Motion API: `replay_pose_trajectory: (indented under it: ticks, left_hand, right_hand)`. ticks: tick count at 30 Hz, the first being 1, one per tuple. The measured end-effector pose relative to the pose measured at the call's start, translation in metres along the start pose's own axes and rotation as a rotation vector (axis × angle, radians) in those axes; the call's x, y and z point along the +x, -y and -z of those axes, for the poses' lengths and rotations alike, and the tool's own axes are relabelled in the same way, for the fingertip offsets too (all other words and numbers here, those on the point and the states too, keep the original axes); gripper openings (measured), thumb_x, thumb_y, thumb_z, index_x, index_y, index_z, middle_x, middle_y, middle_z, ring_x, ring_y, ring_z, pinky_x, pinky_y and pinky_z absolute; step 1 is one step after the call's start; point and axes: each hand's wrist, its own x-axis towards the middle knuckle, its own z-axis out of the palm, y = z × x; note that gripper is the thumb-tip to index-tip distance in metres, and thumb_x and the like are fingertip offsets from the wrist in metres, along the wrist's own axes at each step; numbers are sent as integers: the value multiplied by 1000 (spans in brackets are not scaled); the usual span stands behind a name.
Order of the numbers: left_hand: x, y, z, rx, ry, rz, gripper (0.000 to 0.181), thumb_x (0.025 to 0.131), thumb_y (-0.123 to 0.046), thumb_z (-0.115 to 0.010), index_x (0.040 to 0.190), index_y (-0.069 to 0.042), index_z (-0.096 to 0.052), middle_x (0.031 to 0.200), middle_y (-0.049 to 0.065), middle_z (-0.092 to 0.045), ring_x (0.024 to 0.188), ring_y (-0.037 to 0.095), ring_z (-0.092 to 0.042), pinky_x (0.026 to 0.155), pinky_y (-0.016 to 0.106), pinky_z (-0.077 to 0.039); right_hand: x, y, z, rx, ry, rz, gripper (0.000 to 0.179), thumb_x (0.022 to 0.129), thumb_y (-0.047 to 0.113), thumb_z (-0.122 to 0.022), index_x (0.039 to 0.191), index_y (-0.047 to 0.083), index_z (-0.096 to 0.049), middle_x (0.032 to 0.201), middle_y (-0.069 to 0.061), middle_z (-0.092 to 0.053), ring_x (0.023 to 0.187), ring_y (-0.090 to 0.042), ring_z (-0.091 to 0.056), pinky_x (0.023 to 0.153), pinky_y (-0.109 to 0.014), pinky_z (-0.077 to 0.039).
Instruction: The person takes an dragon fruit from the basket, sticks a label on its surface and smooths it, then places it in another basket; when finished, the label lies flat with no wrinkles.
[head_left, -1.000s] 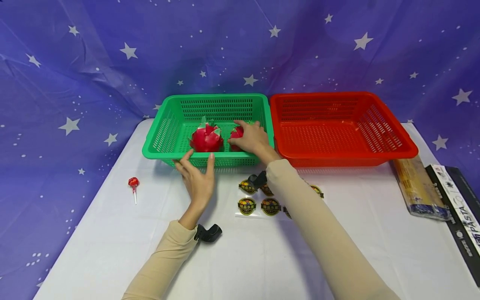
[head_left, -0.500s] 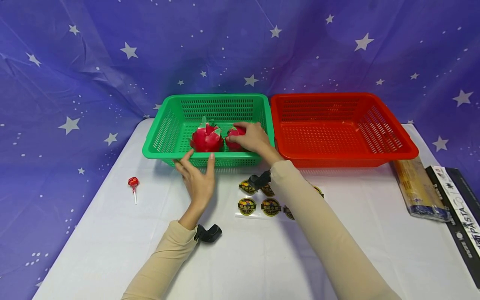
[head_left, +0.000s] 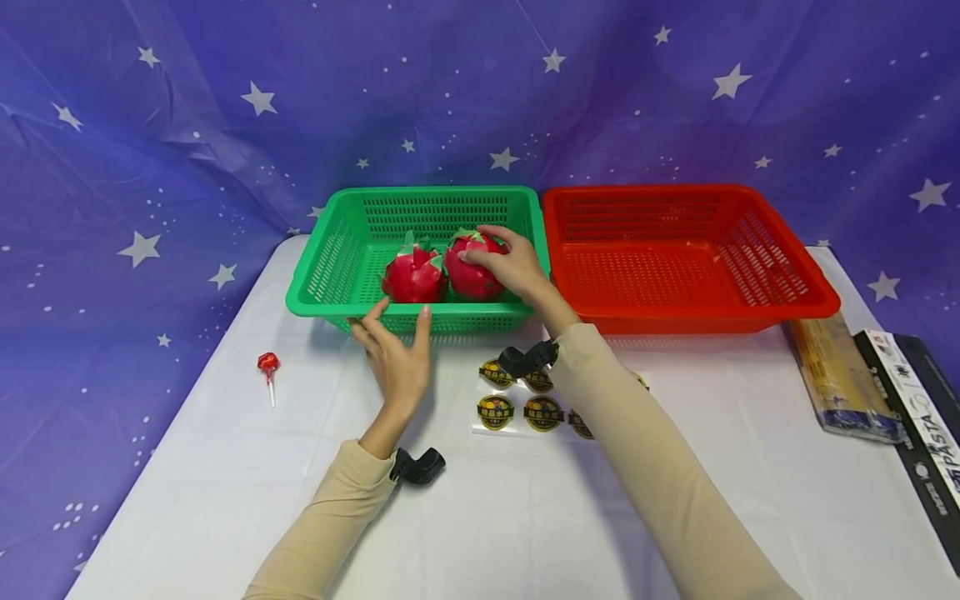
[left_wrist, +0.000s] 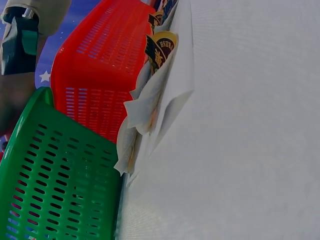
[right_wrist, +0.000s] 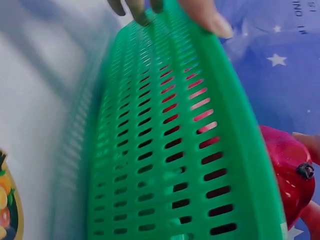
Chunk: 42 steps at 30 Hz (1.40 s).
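In the head view, two red dragon fruits with green leaf tips are at the green basket (head_left: 420,311). The left dragon fruit (head_left: 413,275) sits inside it. My right hand (head_left: 516,265) grips the right dragon fruit (head_left: 471,271), fingers and thumb round its right side; in the right wrist view this dragon fruit (right_wrist: 287,170) shows above the rim, stem end visible. My left hand (head_left: 397,367) touches the basket's front rim and outer wall with extended fingers. In the right wrist view, its fingers (right_wrist: 212,20) appear at the rim.
A red basket (head_left: 690,323) stands against the green one. In front lies a sheet of round fruit stickers (head_left: 517,432). A red lollipop (head_left: 267,364) is at the left; a yellow packet (head_left: 843,383) and a long pasta box (head_left: 911,417) lie at the right.
My right hand has tightened round the right dragon fruit and raised it, so more of it shows beside the other one. My left hand stays at the rim.
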Motion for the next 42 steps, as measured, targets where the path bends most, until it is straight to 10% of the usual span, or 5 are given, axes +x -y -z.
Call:
replay_pose_trajectory:
  ticks: [17,28,42]
  left_hand:
    - [2,4,-1,10,-23,-15,64,82,-59,-51,129,-20,-30,149,18,5,137,41,-12,106,54,-21]
    - [1,2,-1,11,-2,-3,66,81,-60,-50,130,-21,-29,150,15,7,138,38,-11,107,52,-20]
    - [-1,2,-2,40,-20,-15,67,81,-60,-51,130,-20,-30,149,17,3,138,38,-12,107,51,-21]
  right_hand:
    - [-32,23,10,250,-133,-15,55,73,33,-68,122,18,-47,112,-10,-48,93,-20,-50,77,-31,-50]
    - [-100,36,24,299,-96,50,54,77,29,-62,125,16,-41,116,-13,-43,100,-26,-51,81,-39,-51]
    - [-195,-1,19,387,-18,73,54,80,10,-54,129,10,-31,120,-12,-39,110,-24,-54,82,-37,-51]
